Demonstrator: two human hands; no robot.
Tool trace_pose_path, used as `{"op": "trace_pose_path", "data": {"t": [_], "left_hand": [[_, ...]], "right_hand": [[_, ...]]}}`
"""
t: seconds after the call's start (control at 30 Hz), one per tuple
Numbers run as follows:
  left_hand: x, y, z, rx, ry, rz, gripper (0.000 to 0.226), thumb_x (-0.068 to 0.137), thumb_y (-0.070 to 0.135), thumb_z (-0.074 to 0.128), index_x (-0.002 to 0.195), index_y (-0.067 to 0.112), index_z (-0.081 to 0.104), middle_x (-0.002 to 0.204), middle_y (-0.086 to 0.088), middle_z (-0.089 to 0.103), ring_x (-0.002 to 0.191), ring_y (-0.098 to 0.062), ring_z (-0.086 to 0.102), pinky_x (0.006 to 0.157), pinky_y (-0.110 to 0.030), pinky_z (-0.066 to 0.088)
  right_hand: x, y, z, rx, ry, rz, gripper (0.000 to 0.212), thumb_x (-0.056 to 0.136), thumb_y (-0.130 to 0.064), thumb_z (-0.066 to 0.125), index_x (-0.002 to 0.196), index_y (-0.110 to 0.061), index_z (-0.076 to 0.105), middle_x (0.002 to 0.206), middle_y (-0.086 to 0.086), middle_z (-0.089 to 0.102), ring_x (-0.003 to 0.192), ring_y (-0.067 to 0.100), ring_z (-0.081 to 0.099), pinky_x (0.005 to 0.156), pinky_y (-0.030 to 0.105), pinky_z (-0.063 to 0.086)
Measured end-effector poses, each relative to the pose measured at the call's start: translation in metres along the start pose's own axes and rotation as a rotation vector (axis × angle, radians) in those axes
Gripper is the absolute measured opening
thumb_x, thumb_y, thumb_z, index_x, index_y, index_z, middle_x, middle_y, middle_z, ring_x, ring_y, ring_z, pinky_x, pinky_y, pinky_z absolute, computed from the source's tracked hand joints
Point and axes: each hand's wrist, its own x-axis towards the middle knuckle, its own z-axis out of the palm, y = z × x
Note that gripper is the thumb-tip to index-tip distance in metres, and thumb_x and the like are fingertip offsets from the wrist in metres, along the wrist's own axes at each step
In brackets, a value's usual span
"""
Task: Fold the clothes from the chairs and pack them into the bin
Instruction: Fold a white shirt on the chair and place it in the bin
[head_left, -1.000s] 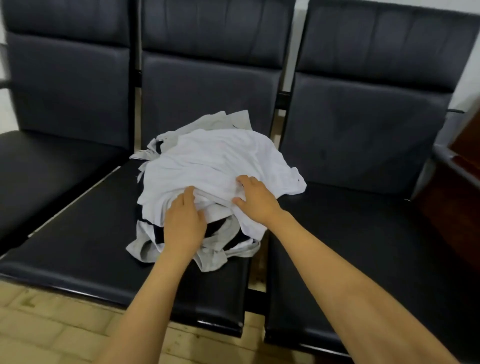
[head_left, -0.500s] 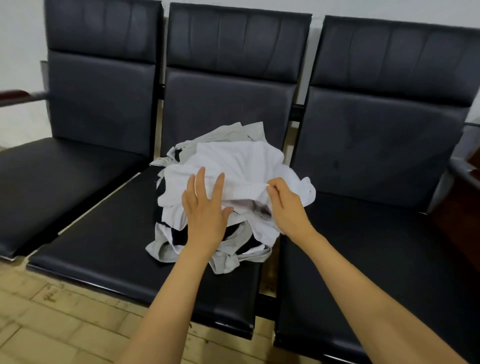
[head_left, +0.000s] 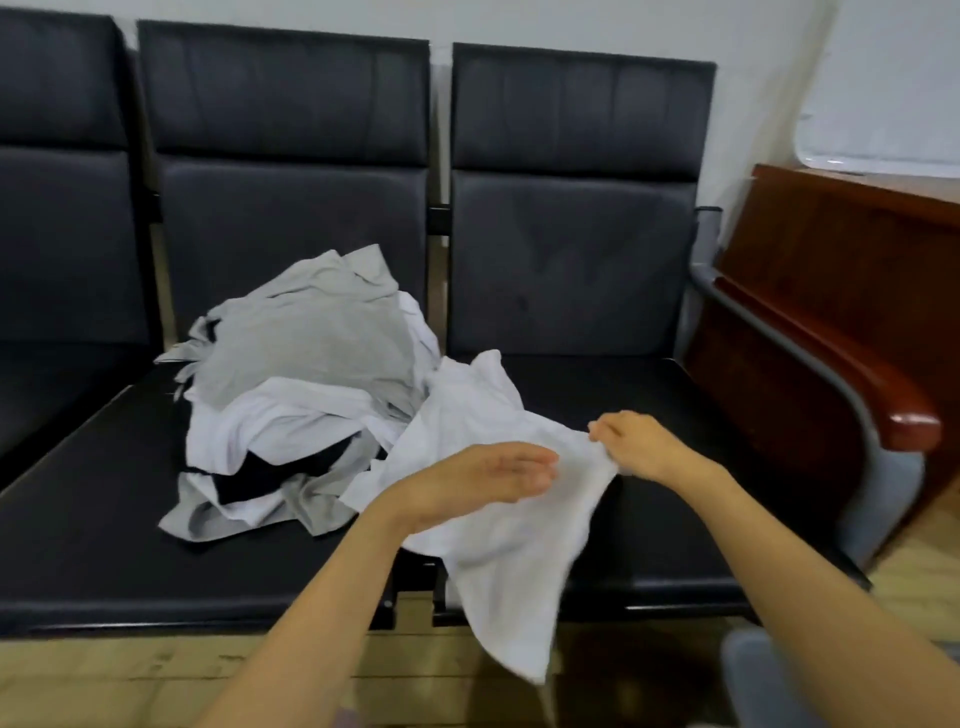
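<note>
A heap of grey, white and black clothes (head_left: 306, 379) lies on the middle black chair seat (head_left: 93, 499). A white garment (head_left: 498, 519) is pulled off the heap to the right and hangs over the front edge between the middle and right seats. My right hand (head_left: 639, 447) pinches its upper edge. My left hand (head_left: 478, 480) lies flat with straight fingers against the cloth, just left of the right hand. A grey bin corner (head_left: 753, 670) shows at the bottom right, partly hidden by my right arm.
Three black chairs stand in a row against a white wall; the right seat (head_left: 649, 415) holds only part of the white garment. A wooden armrest (head_left: 883, 410) and a dark wooden cabinet (head_left: 857, 260) close the right side. Tiled floor lies in front.
The white garment has come off the heap and moved right, gripped by my right hand. My left hand left the pile and followed to the right. The view swung right.
</note>
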Motion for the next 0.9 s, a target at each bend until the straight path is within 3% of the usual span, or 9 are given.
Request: {"op": "trace_pose_path", "data": {"t": [0.07,0.13,0.27,0.33,0.43,0.6,0.73,0.83,0.9], "left_hand": [[0.011,-0.008,0.004,0.087,0.122,-0.030,0.038,0.090,0.041,0.063,0.126,0.031,0.058,0.127,0.014,0.060,0.123,-0.006,0.052,0.100,-0.021,0.041],[0.018,-0.022,-0.001,0.485,0.284,-0.135,0.046,0.093,0.040,0.058,0.136,0.021,0.051,0.138,0.007,0.050,0.130,-0.012,0.044,0.101,-0.020,0.035],[0.021,-0.053,-0.012,1.039,0.149,-0.368,0.049,0.097,0.040,0.049,0.141,0.020,0.041,0.149,-0.004,0.033,0.140,-0.024,0.026,0.117,-0.041,0.015],[0.020,-0.057,-0.009,1.056,0.082,-0.372,0.041,0.097,0.040,0.047,0.133,0.020,0.048,0.138,-0.005,0.041,0.130,-0.026,0.039,0.109,-0.039,0.026],[0.017,-0.050,0.004,0.918,0.004,-0.246,0.033,0.098,0.035,0.047,0.123,0.017,0.057,0.127,-0.004,0.053,0.113,-0.021,0.052,0.093,-0.028,0.040],[0.020,-0.037,0.021,0.231,-0.197,-0.200,0.022,0.096,0.021,0.056,0.117,0.017,0.062,0.108,-0.001,0.066,0.084,-0.014,0.068,0.083,-0.027,0.055],[0.038,-0.057,0.001,0.731,0.207,-0.121,0.039,0.098,0.027,0.051,0.136,0.020,0.048,0.135,-0.001,0.047,0.127,-0.019,0.043,0.105,-0.029,0.036],[0.047,-0.077,-0.009,1.000,0.141,-0.286,0.053,0.100,0.042,0.041,0.149,0.023,0.029,0.155,0.000,0.023,0.142,-0.021,0.019,0.115,-0.038,0.020],[0.056,-0.078,-0.005,1.100,0.157,-0.322,0.053,0.100,0.048,0.035,0.147,0.025,0.032,0.151,-0.002,0.030,0.136,-0.023,0.029,0.111,-0.038,0.027]], "right_hand": [[-0.012,0.007,0.009,0.012,-0.014,0.044,0.032,0.100,-0.033,0.040,0.111,-0.011,0.061,0.111,0.007,0.055,0.101,0.024,0.056,0.083,0.032,0.045],[-0.023,0.000,0.020,0.076,-0.055,-0.021,0.032,0.099,-0.036,0.044,0.118,-0.017,0.061,0.118,0.004,0.056,0.103,0.021,0.056,0.086,0.031,0.046],[-0.027,-0.023,0.058,0.030,-0.342,-0.044,0.055,0.092,-0.056,0.049,0.138,-0.026,0.045,0.143,0.000,0.039,0.129,0.023,0.040,0.107,0.035,0.036],[-0.026,-0.029,0.075,-0.068,-0.387,-0.026,0.070,0.086,-0.061,0.054,0.144,-0.029,0.033,0.147,0.001,0.025,0.135,0.028,0.030,0.111,0.042,0.032],[-0.020,-0.018,0.081,-0.076,-0.278,0.014,0.054,0.089,-0.052,0.054,0.136,-0.032,0.040,0.142,-0.002,0.031,0.132,0.028,0.034,0.107,0.045,0.034],[-0.015,0.001,0.061,-0.009,-0.128,0.131,0.030,0.098,-0.039,0.042,0.104,-0.013,0.056,0.112,0.000,0.053,0.096,0.020,0.055,0.083,0.031,0.043],[-0.031,0.001,0.071,-0.093,-0.091,0.174,0.056,0.094,-0.061,0.037,0.138,-0.025,0.039,0.133,0.005,0.048,0.123,0.024,0.043,0.100,0.040,0.035],[-0.029,-0.006,0.072,-0.117,-0.146,0.142,0.066,0.090,-0.065,0.041,0.146,-0.033,0.028,0.146,0.004,0.036,0.139,0.028,0.023,0.110,0.048,0.024],[-0.024,-0.008,0.056,-0.111,-0.255,0.102,0.075,0.087,-0.061,0.053,0.149,-0.029,0.026,0.148,0.002,0.033,0.139,0.027,0.022,0.111,0.041,0.024]]}}
